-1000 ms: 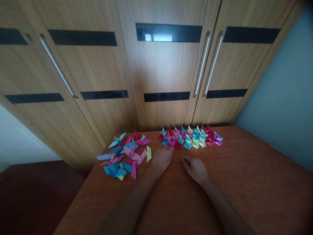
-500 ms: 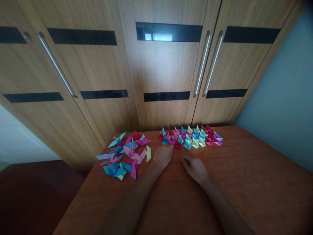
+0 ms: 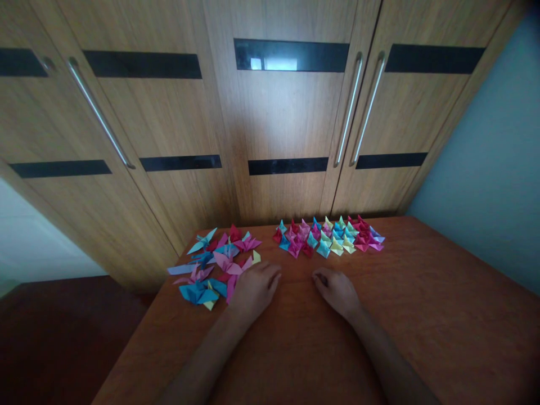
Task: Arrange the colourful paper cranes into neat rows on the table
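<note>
My left hand hovers at the right edge of a loose pile of origami cranes, covering part of it. Its fingers are bent with the thumb a little apart, and no paper shows in them. On the table, my right hand rests loosely curled and holds nothing visible. Beyond both hands, several origami cranes stand close together in rows, in red, pink, blue, pale green, yellow and purple. A pink crane sits in the front left of these rows. The piled cranes lie at mixed angles, some overlapping.
The brown wooden table reaches back to a wooden wardrobe with metal bar handles. A bluish wall stands on the right. Dark red floor shows past the table's left edge.
My left hand has drawn back from the front left of the crane rows, leftward to the loose pile. The pink crane there is now uncovered. My right hand stays in place.
</note>
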A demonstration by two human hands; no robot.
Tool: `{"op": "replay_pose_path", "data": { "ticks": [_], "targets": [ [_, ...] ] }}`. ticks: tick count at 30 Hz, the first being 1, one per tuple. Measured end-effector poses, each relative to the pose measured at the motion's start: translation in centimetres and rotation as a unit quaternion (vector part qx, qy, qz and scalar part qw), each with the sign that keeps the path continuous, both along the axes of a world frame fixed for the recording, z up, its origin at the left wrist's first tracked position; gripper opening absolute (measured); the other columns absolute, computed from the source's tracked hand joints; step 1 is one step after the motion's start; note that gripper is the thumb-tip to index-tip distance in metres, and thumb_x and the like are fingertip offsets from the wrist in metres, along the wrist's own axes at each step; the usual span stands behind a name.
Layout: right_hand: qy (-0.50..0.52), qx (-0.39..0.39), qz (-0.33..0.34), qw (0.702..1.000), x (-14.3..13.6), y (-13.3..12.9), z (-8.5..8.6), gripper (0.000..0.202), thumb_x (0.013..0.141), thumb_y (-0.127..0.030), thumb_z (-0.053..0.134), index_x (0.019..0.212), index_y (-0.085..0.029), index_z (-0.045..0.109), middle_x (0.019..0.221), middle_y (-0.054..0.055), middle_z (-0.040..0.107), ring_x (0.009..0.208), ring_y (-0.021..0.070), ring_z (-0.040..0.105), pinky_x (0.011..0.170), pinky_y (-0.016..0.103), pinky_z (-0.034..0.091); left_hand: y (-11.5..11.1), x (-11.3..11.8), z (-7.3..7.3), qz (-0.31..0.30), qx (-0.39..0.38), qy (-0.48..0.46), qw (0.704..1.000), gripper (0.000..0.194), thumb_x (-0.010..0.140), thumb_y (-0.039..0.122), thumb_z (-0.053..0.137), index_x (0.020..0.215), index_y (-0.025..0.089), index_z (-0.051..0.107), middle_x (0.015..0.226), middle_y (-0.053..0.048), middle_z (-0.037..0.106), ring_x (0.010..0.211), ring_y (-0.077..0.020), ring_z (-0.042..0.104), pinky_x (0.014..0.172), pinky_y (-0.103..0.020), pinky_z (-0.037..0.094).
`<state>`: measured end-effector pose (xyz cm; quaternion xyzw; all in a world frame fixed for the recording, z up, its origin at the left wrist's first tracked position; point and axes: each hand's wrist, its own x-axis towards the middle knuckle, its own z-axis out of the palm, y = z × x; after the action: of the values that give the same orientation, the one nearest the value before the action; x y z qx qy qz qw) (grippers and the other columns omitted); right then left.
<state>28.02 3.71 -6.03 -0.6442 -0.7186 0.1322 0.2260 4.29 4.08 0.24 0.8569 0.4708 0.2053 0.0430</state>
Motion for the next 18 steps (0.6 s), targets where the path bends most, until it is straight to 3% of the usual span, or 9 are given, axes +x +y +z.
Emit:
{"op": "replay_pose_path", "data": {
  "ticks": [4, 10, 13, 18],
  "targets": [
    [0.006, 0.008, 0.005, 1.0, -0.4, -0.2, 0.2, 0.019, 0.086, -0.026, 0.046, 0.083, -0.024, 0.064, 0.077, 0.0, 0.067, 0.069, 0.0131, 0.059, 0.06, 0.021, 0.034, -3.6, -5.7, 0.1, 0.078, -0.012, -0.001, 0.997, 0.026, 0.09, 0.027, 0.04, 0.099, 0.023, 0.064, 0.097, -0.004, 0.068, 0.085, -0.0179, 0.064, 0.078, -0.029, 0.05],
    [0.022, 0.009, 0.025, 0.999, -0.9, -0.3, 0.5, 0.022, 0.086, -0.025, 0.044, 0.085, -0.023, 0.066, 0.078, 0.001, 0.067, 0.07, 0.0146, 0.059, 0.062, 0.022, 0.037, -7.7, -12.1, -2.0, 0.199, -0.042, 0.027, 0.979, 0.031, 0.088, 0.035, 0.038, 0.103, 0.029, 0.064, 0.111, 0.0, 0.068, 0.097, -0.0198, 0.064, 0.088, -0.028, 0.048],
    [0.028, 0.007, 0.022, 0.999, -0.8, -0.3, 0.3, 0.022, 0.085, -0.025, 0.044, 0.085, -0.023, 0.066, 0.077, 0.001, 0.067, 0.069, 0.0147, 0.059, 0.063, 0.023, 0.038, -8.5, -13.0, -2.2, 0.249, -0.074, 0.053, 0.964, 0.032, 0.089, 0.038, 0.037, 0.103, 0.029, 0.064, 0.113, -0.001, 0.067, 0.096, -0.0209, 0.064, 0.084, -0.03, 0.049],
    [0.038, 0.012, 0.02, 0.999, -0.6, -0.3, -0.1, 0.022, 0.084, -0.027, 0.043, 0.084, -0.023, 0.065, 0.075, 0.001, 0.066, 0.068, 0.0148, 0.058, 0.062, 0.023, 0.038, -8.2, -12.1, -0.9, 0.275, -0.127, 0.089, 0.949, 0.03, 0.09, 0.04, 0.037, 0.103, 0.027, 0.061, 0.112, -0.002, 0.066, 0.092, -0.0208, 0.065, 0.076, -0.03, 0.049]
  ]
}}
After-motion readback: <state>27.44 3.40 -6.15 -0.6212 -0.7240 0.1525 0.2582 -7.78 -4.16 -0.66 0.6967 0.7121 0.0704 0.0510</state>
